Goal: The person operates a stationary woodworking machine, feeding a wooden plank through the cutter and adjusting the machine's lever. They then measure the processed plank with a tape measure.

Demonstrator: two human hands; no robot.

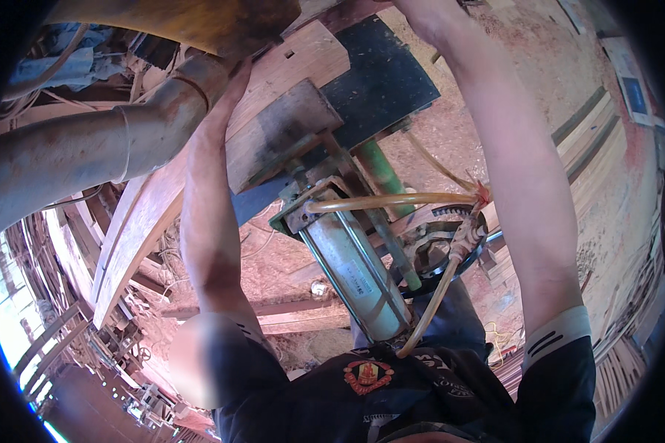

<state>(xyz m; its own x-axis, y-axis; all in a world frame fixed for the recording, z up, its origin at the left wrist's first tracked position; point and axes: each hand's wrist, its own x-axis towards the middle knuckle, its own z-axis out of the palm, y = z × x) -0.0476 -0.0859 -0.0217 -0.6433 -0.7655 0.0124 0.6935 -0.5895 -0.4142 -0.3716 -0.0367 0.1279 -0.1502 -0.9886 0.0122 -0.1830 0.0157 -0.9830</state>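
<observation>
Dark shirt (391, 391) below white cylinder (358, 273); both hands' fingers hidden, grip unclear.

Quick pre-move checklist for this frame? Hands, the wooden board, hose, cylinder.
1. Left hand on the wooden board: ok, fingers lie along its upper edge near the dust pipe.
2. Right hand placement: cannot tell, it runs out of view at the top; only the right forearm shows.
3. Grip firmness of either hand: cannot tell.
4. Yellow hose clear of the arms: not ok, it loops close beside the right forearm.
5. Pneumatic cylinder in view: ok, it lies between both arms.
</observation>
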